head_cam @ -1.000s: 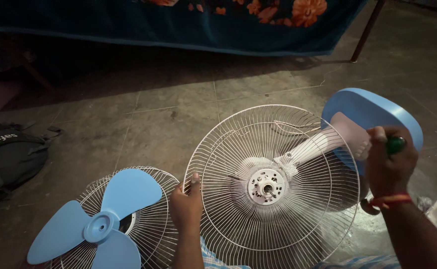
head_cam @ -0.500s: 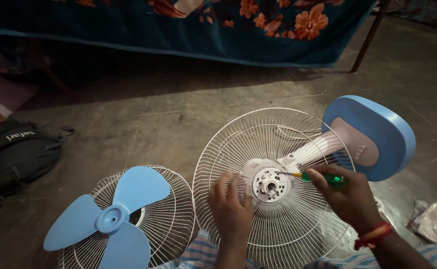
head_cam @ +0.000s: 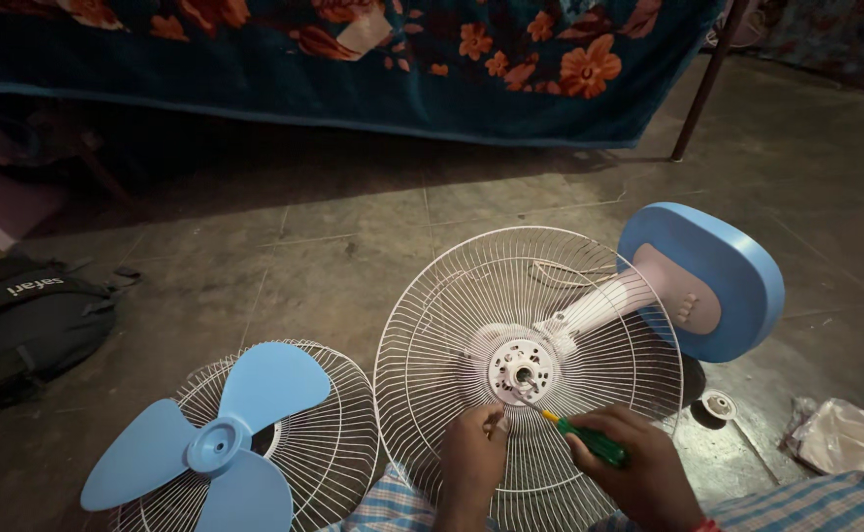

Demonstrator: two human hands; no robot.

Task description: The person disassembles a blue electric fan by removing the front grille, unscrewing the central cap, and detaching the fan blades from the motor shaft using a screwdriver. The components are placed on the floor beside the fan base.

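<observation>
A table fan lies on the floor with its white rear wire guard (head_cam: 432, 325) facing up and its blue base (head_cam: 723, 271) tipped on edge at the right. My right hand (head_cam: 634, 473) grips a green-handled screwdriver (head_cam: 575, 433), whose tip rests at the lower edge of the white motor hub (head_cam: 521, 367). My left hand (head_cam: 471, 463) presses on the guard wires just below the hub, fingers pinched together near the screwdriver tip; whether they hold something small I cannot tell.
A blue three-blade fan propeller (head_cam: 205, 443) rests on the front wire guard (head_cam: 343, 443) at the lower left. A black backpack (head_cam: 28, 320) lies at the far left. A plastic bag (head_cam: 846, 438) sits at the right. A bed with floral cloth (head_cam: 402, 59) spans the back.
My right hand has swung the screwdriver from the hub's right side down to its lower edge. My left hand has shifted down and right under the hub. The view has tilted slightly.
</observation>
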